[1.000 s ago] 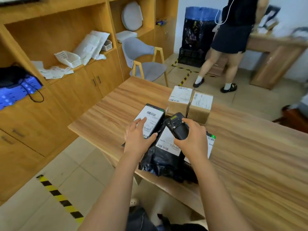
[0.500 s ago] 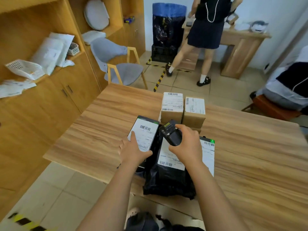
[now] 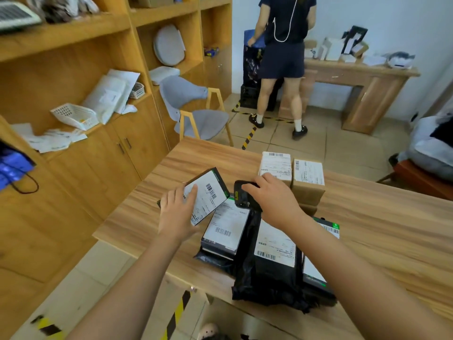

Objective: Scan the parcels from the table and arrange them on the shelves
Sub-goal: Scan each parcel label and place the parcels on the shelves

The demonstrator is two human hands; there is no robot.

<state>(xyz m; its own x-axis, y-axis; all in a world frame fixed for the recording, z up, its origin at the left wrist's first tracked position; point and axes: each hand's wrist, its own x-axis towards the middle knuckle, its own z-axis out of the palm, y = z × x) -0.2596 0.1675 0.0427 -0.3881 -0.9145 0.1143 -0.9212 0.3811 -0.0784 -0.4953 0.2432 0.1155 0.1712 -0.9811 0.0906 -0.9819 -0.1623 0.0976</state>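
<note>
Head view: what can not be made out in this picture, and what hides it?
- Scanner: head view, right hand gripping it covers most of it.
- Black box in the left hand: head view, label print too small to read.
- Green-edged box: head view, right forearm and black bag cover most of it.

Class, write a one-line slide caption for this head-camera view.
At a wooden table, the left hand holds a labelled black box while the right hand grips a scanner.
</note>
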